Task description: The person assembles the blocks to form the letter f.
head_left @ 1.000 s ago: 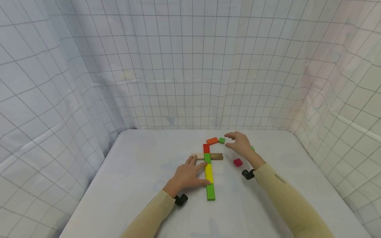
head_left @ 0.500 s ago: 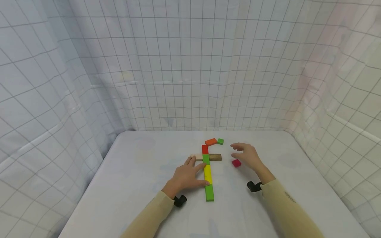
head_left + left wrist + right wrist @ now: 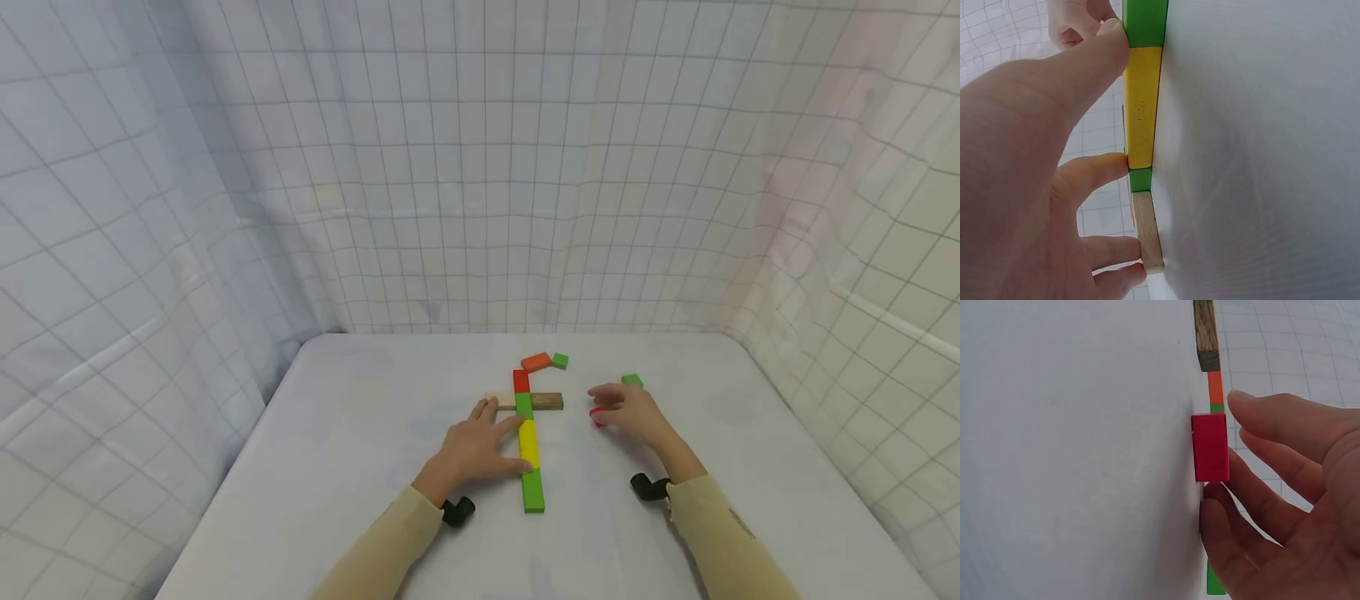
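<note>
My left hand (image 3: 476, 450) lies with spread fingers along a row of wooden blocks. Its thumb and index fingertip touch the yellow block (image 3: 529, 443) near its two ends, and other fingertips rest at the pale wood block (image 3: 1148, 231). Green blocks (image 3: 533, 493) adjoin the yellow one front and back. My right hand (image 3: 636, 414) reaches round a small crimson block (image 3: 1211, 448) on the table. Its fingers bend loosely behind and beside that block, while the thumb stands a little apart from it. From the head, the hand covers most of the crimson block.
Beyond the row lie a red block (image 3: 521, 381), an orange block (image 3: 536, 362) and a small green block (image 3: 560, 361). A dark wood block (image 3: 547, 402) juts right. Another green block (image 3: 632, 380) lies behind my right hand. Gridded cloth walls (image 3: 480, 167) surround the white table (image 3: 360, 417).
My right hand has drawn back from near the small green block at the far end, toward me, and come down around the crimson block. My left hand has stayed in place.
</note>
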